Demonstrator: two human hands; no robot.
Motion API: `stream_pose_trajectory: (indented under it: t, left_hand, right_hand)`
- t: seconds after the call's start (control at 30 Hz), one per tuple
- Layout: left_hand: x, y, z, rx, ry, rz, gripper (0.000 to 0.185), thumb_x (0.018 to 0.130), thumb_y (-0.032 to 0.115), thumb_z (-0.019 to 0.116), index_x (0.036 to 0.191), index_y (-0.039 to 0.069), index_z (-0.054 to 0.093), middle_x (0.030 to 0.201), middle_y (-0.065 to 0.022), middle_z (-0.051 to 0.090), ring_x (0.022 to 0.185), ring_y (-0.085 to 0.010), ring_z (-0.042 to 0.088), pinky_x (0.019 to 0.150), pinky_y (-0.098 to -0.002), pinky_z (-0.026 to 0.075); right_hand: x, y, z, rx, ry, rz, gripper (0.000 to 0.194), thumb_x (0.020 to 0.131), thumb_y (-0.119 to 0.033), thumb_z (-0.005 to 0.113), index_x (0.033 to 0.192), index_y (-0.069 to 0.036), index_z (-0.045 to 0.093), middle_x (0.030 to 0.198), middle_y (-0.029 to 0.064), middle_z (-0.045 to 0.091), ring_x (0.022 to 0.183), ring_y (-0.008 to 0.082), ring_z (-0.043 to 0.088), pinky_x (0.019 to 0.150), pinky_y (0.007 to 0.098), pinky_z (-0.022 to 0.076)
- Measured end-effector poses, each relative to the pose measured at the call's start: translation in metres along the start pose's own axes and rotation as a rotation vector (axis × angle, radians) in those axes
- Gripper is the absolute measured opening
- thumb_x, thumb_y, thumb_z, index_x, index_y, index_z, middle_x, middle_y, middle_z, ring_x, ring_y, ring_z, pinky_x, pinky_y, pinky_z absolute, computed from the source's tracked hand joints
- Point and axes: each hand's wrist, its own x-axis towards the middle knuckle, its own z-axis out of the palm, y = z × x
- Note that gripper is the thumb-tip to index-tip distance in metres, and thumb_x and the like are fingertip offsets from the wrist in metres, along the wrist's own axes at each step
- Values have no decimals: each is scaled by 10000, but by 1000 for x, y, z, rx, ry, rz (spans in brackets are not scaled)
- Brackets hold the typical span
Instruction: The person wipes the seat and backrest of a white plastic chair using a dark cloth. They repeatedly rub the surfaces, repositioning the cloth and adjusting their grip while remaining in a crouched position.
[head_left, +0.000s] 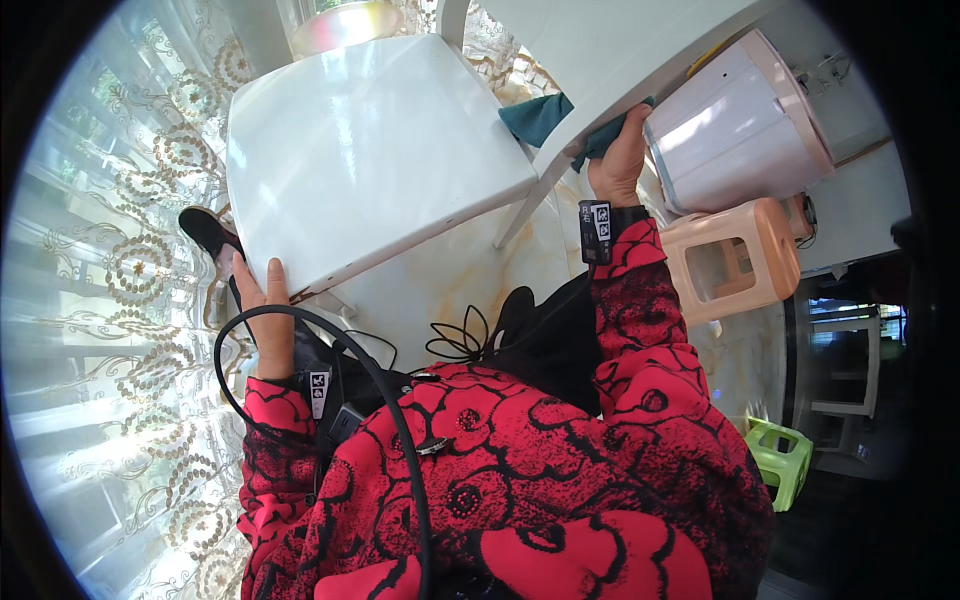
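Observation:
In front of me stands a white chair, its glossy seat filling the upper middle and its backrest rising at the upper right. My right hand holds a teal cloth against the edge of the backrest's side post. More of that cloth shows on the post's other side, above the seat's rear corner. At the near left corner of the seat is my left hand, thumb over the top and fingers along the side edge. The undersides of both holds are hidden.
Sheer embroidered curtains hang at the left. To the right are a white-and-pink bin, a peach plastic stool and a green stool. A black cable loops across my front; thinner black cord lies near my foot.

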Motion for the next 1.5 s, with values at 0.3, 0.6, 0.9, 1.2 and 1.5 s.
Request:
stream_pose_trajectory:
  t: [0.3,0.6,0.9,1.2,1.5]
  left_hand:
    - [0,6,-1,-75,26,-105,575,964,247,562,1379,-106,376,1340,-244,505,1222,-310,504,1042,-356,374]
    - [-1,2,-2,-23,46,-53,544,980,258,545,1358,-108,407,1343,-260,498,1233,-331,494,1048,-369,367]
    - [3,-3,-5,-29,36,-2,518,977,256,553,1326,-109,437,1284,-249,528,1171,-313,520,1015,-359,388]
    - [7,1,5,-44,61,-11,589,958,312,593,1329,-116,430,1212,-256,579,1103,-304,574,956,-341,436]
    - [6,-2,9,-101,40,-49,693,936,357,625,1357,-139,387,1259,-295,549,1161,-323,556,990,-349,420]
  right_hand:
    - [21,-19,6,66,66,123,677,935,-644,452,1298,-75,509,1221,39,566,1129,205,528,991,354,407]
    - [51,-78,21,61,-6,117,813,824,-799,442,1367,-195,468,1292,-34,536,1165,213,485,1014,445,371]
    - [-33,34,2,19,156,203,660,973,-594,413,1328,-43,490,1235,55,583,1108,212,555,975,346,428]
    - [-58,116,-43,-508,198,461,650,980,-568,323,1009,15,609,877,142,661,772,237,641,690,349,512]
    - [-84,20,-4,-656,-10,29,311,993,-290,529,1000,6,625,810,84,629,718,173,598,660,318,476]
